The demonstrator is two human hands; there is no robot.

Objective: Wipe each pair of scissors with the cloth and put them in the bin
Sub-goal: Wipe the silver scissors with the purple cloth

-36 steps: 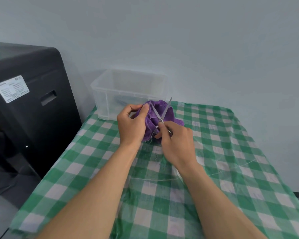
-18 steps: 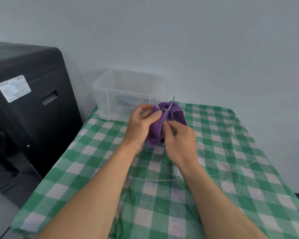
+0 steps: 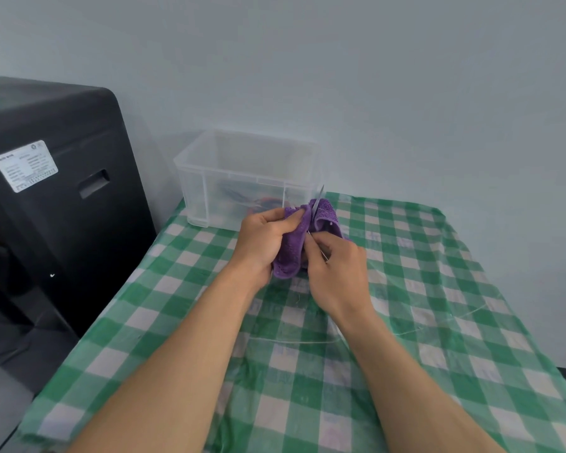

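Observation:
My left hand (image 3: 264, 237) grips a purple cloth (image 3: 290, 256), folded around the blades of a small pair of metal scissors (image 3: 317, 204). One thin blade tip sticks up out of the cloth. My right hand (image 3: 335, 269) holds the scissors by their handle end, which is mostly hidden in the fingers. Both hands are above the green checked tablecloth (image 3: 406, 305), just in front of the clear plastic bin (image 3: 242, 178). Coloured scissor handles (image 3: 262, 201) show dimly through the bin's wall.
A large black machine (image 3: 46, 197) stands left of the table, close to the bin. A pale wall runs behind the table. The table's front and right edges drop off to a grey floor.
The open blades have come together inside the cloth. My left hand has closed the cloth over them, and both hands have drifted slightly right, toward the bin.

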